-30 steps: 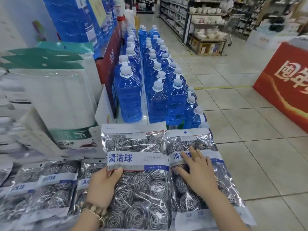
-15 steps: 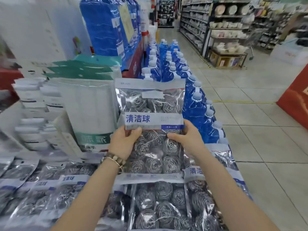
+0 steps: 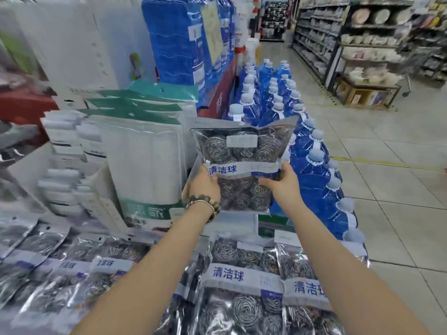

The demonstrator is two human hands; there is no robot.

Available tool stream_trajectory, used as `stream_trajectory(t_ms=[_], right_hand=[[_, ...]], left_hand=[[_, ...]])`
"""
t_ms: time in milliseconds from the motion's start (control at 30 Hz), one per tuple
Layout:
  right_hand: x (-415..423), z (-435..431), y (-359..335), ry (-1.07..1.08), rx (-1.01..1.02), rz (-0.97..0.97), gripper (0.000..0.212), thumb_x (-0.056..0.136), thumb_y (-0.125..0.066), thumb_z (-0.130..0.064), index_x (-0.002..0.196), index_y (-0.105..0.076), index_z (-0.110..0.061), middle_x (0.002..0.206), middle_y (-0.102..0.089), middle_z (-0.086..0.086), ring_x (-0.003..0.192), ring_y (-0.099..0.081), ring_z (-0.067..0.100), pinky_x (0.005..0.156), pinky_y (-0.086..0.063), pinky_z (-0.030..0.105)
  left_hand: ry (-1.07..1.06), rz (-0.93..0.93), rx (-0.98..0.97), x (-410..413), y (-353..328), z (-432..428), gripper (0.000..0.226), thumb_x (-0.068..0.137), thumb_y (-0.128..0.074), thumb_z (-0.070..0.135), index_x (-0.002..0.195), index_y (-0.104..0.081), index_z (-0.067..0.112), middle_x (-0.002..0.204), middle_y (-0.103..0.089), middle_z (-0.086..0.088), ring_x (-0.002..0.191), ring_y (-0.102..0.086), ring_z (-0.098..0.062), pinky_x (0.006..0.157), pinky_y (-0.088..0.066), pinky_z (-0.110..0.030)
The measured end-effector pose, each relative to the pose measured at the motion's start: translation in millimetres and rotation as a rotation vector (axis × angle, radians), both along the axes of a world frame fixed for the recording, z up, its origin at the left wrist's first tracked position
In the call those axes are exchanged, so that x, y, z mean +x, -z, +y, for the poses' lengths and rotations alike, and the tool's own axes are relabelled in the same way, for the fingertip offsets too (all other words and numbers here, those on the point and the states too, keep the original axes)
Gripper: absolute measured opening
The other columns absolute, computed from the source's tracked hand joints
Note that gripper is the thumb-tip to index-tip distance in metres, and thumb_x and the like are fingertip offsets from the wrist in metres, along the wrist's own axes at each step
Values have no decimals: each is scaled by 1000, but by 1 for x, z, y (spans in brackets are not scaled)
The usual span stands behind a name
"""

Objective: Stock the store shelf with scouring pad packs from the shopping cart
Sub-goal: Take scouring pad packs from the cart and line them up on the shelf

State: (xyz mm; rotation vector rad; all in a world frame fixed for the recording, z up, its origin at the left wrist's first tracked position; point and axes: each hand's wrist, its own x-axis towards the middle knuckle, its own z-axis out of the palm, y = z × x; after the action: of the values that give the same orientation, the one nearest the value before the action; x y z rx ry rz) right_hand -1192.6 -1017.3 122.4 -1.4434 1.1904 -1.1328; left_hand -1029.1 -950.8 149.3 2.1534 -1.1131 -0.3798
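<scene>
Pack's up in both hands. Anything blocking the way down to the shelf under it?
Nothing visible. The left hand and right hand grip the pack over what looks like bare shelf behind the lying packs. White packs stand close on its left, blue bottles on its right.

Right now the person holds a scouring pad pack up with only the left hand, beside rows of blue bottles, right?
Not only the left. The head view shows both hands holding the scouring pad pack up: the left hand grips its left edge, the right hand its right edge. It is beside the rows of blue bottles.
</scene>
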Motion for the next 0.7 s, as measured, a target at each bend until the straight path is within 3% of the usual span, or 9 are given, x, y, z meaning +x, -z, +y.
stream_trajectory(t_ms=[133, 233, 433, 567, 700], right_hand=[[5, -9, 27, 3, 36, 1, 38, 77, -73, 1, 103, -51, -17, 96, -61, -7, 89, -59, 14, 87, -52, 43], [6, -11, 35, 21, 24, 10, 38, 78, -72, -1, 105, -50, -16, 95, -59, -8, 89, -57, 12, 87, -50, 38], [4, -5, 49, -27, -1, 48, 38, 84, -68, -4, 114, -49, -17, 102, -58, -8, 94, -54, 8, 76, -42, 7], [5, -4, 53, -47, 34, 83, 43, 87, -65, -7, 125, -47, -11, 111, -57, -2, 103, -54, 13, 87, -42, 24], [2, -2, 52, -38, 59, 106, 46, 85, -68, -12, 125, -46, -16, 112, -57, -4, 102, -53, 11, 86, -40, 25]], left_hand=[[-26, 34, 6, -4, 14, -12, 28, 98, -37, 15, 122, -38, 1, 107, -61, -21, 95, -60, -34, 66, -38, -33], [-31, 7, -20, -2, 18, -14, 25, 97, -37, 14, 121, -39, 4, 102, -62, -19, 89, -60, -33, 62, -37, -31], [-23, -79, -1, 2, 32, -10, 25, 98, -37, 18, 118, -40, 5, 96, -63, -18, 82, -61, -33, 60, -41, -34], [-18, -69, 53, 1, 39, -14, 25, 99, -33, 20, 116, -39, 4, 97, -63, -18, 83, -61, -34, 58, -39, -35], [0, 127, -89, 3, 47, -12, 27, 94, -45, 14, 120, -41, 7, 114, -60, -10, 99, -59, -30, 72, -42, -30]])
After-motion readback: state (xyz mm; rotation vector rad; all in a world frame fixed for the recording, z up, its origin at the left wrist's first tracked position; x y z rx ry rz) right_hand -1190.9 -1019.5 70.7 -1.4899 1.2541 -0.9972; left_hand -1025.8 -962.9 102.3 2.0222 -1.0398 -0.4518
